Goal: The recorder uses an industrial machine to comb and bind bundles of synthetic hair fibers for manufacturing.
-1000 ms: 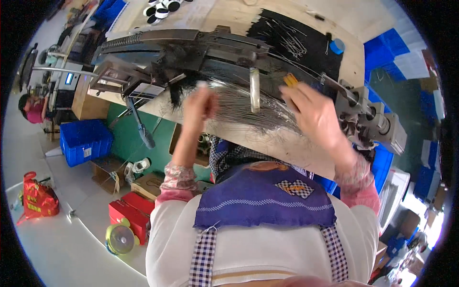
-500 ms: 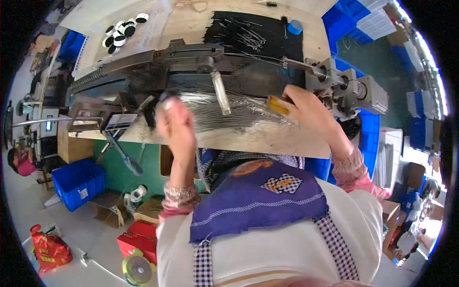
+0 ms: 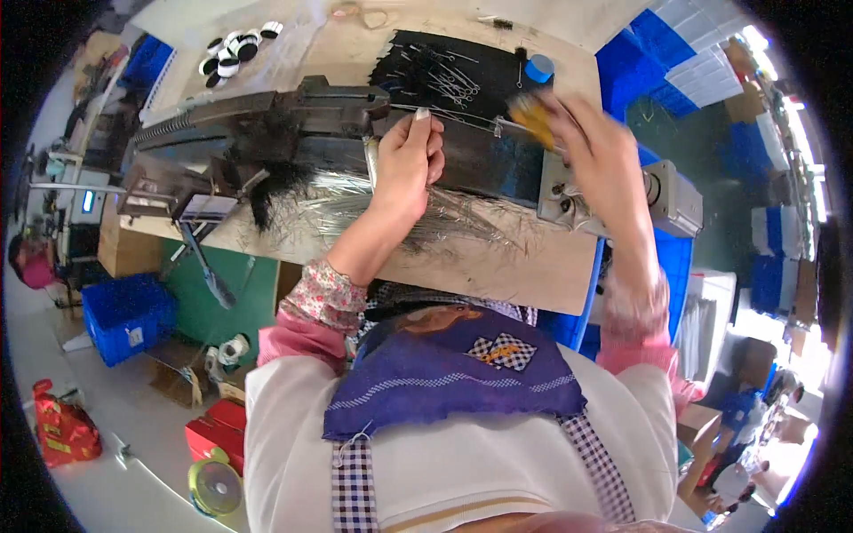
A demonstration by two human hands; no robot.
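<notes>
My left hand [image 3: 407,169] is closed with its thumb up, at the middle of a long dark metal machine [image 3: 333,120]. Whatever its fingertips pinch is too small to make out. A thin metal rod [image 3: 471,117] runs rightward along the machine from beside those fingers. My right hand [image 3: 597,138], smeared by motion, grips a yellow object [image 3: 533,120] over the machine's right end; its exact kind is blurred. Many thin metal wires [image 3: 444,222] lie heaped on the table below my left hand.
Behind the machine, a black mat [image 3: 409,67] carries several looped wire pieces [image 3: 455,84]. A blue round cap [image 3: 539,68] stands at its right. Black-and-white round caps [image 3: 233,58] are piled at the far left. A grey motor [image 3: 671,200] juts out at the right end.
My left hand has moved right and up to the machine's middle. My right hand has risen with the yellow object, from the wires to above the machine's right end. The whole view has shifted slightly.
</notes>
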